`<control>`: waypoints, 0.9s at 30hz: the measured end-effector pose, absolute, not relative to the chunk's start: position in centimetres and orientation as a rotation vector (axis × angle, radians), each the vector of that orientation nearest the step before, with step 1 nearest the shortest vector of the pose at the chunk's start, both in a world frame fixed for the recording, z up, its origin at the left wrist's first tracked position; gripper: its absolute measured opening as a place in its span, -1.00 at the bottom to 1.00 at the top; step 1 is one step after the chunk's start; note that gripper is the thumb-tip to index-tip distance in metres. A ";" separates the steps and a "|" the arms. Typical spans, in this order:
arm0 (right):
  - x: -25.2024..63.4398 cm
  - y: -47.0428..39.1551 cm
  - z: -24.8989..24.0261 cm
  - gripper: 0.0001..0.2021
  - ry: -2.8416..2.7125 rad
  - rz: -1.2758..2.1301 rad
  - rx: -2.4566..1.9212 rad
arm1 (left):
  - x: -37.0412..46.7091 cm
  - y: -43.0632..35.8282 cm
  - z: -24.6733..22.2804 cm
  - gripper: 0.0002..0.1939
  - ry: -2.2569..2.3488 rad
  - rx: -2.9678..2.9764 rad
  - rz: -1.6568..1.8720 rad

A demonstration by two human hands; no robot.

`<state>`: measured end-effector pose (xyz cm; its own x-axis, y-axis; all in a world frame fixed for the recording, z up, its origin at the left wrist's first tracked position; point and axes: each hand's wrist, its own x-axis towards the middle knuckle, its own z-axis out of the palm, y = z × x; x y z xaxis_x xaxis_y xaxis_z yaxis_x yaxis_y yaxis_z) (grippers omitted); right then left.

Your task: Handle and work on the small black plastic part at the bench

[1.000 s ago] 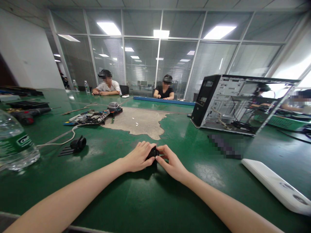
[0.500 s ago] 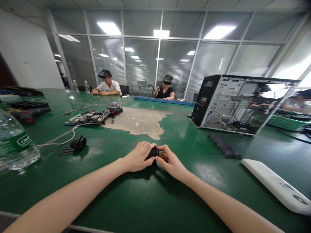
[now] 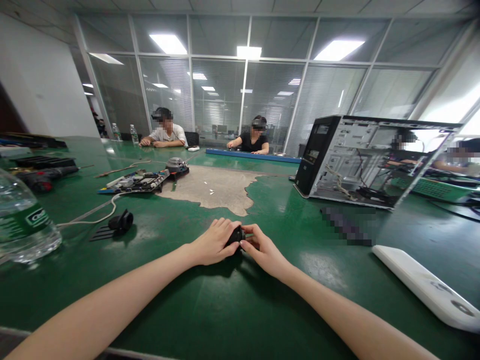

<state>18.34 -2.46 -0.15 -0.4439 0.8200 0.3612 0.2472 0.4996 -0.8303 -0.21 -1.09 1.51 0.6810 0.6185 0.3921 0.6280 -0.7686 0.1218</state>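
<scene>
A small black part (image 3: 235, 236) sits between the person's two hands, just above or on the tabletop (image 3: 210, 305), near the middle of the view; its shape is mostly hidden, and whether it touches the surface cannot be told. The left hand (image 3: 214, 245) wraps it from above, fingers curled over the far side and thumb along the near side. The right hand (image 3: 266, 252) pinches its right end between thumb and index finger, the other fingers bent behind.

Green surface runs from the hands between the forearms to the near edge, whose pale trim shows at lower left. Beyond the fingertips lies a worn beige patch (image 3: 225, 185) with a ragged border and a few white scraps on it.

To the left, well apart from the left hand, rests a black slatted piece with a round end (image 3: 123, 221); a white cable (image 3: 93, 221) passes behind it, and a water bottle (image 3: 22, 225) stands by the left border. A circuit board (image 3: 140, 182) overlaps the patch's left side.

To the right, a white slab (image 3: 420, 285) lies aslant beyond the right forearm, and an open computer case (image 3: 317, 155) stands farther back. Two people (image 3: 170, 135) sit along the far edge.
</scene>
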 end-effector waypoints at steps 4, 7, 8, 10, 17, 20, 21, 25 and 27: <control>18.4 -2.7 0.0 -0.83 -1.933 0.773 -0.841 | -0.2 -1.1 1.5 -0.59 -1.067 -2.859 -0.658; 18.3 -2.6 -0.1 -0.84 -1.924 0.747 -0.836 | -0.1 -1.1 1.5 -0.59 -1.073 -2.861 -0.662; 18.3 -2.5 -0.2 -0.81 -1.920 0.777 -0.846 | -0.1 -1.1 1.5 -0.59 -1.072 -2.863 -0.665; 18.3 -2.4 -0.3 -0.74 -1.909 0.848 -0.876 | -0.2 -1.1 1.5 -0.59 -1.068 -2.866 -0.674; 18.4 -2.6 0.0 -0.74 -1.917 0.964 -0.857 | -0.2 -1.1 1.5 -0.59 -1.064 -2.868 -0.676; 18.4 -2.7 0.0 -0.82 -1.929 0.817 -0.829 | -0.2 -1.1 1.5 -0.58 -1.073 -2.868 -0.671; 18.4 -2.6 0.0 -0.83 -1.929 0.785 -0.823 | -0.2 -1.1 1.5 -0.58 -1.077 -2.868 -0.668; 18.3 -2.3 -0.2 -0.78 -1.899 0.848 -0.854 | -0.2 -1.1 1.5 -0.58 -1.087 -2.868 -0.668; 18.3 -2.2 -0.3 -0.73 -1.889 0.905 -0.884 | -0.2 -1.2 1.5 -0.58 -1.085 -2.870 -0.672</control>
<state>18.33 -2.21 -0.32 -0.3974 0.8356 0.3792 0.2277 0.4901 -0.8414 -0.20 -1.15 1.50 0.6697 0.6314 0.3909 0.6315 -0.7612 0.1474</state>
